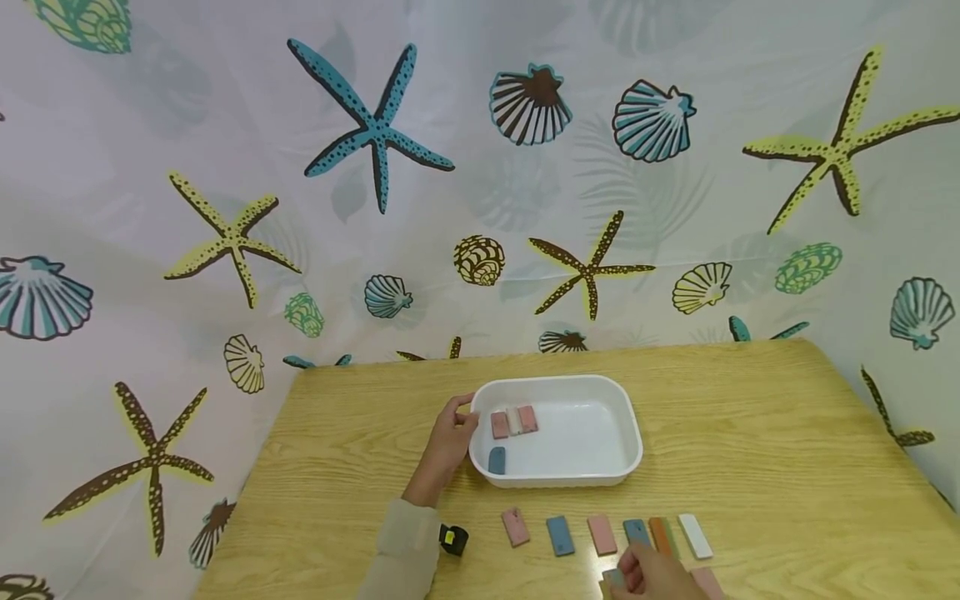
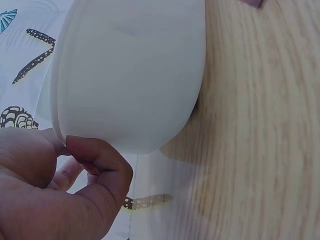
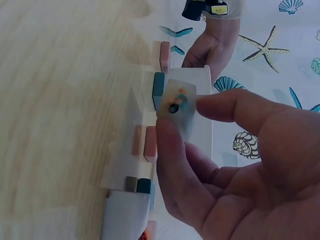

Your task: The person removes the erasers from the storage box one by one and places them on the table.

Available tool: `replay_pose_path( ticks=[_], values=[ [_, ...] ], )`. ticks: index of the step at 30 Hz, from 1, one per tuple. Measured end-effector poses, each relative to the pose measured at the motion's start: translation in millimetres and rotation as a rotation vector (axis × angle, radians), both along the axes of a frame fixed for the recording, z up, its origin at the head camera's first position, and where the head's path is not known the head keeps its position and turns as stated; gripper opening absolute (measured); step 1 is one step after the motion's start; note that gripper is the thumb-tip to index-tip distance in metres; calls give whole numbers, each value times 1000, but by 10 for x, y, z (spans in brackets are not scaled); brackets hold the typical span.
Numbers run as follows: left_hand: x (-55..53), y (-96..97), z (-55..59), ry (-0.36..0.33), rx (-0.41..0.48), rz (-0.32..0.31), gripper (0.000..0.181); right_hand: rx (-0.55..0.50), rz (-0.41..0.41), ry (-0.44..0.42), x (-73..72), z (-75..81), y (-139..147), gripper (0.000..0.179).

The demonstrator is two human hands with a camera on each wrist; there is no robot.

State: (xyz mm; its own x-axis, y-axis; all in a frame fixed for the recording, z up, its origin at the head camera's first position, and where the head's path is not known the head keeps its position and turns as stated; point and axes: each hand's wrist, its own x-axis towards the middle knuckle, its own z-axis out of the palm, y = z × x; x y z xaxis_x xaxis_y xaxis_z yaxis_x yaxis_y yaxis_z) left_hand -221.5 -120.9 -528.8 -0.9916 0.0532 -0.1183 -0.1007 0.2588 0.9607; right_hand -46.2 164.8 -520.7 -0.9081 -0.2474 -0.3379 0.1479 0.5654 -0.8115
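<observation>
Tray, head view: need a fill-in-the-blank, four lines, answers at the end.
1. The person's ____ grip holds the tray by its rim.
2. Inside the tray lie ____ blocks in all.
3. In the head view, the lowest block in the tray is ____.
4. The whitish block in the tray sits between two ____ ones.

Missing words: left; four; blue; pink.
</observation>
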Motion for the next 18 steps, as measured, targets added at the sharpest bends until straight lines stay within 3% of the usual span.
replay_pose_path(
  ticks=[6,11,18],
  values=[
    [-21,3,-12,-3,-16,8,36,167,-94,-69,24,-29,-110,23],
    [-8,6,5,-8,-16,10,36,220,-92,-42,27,-24,-145,22],
    [2,-10,11,2,2,-8,36,215,-43,16,47,-51,-156,18]
  ],
)
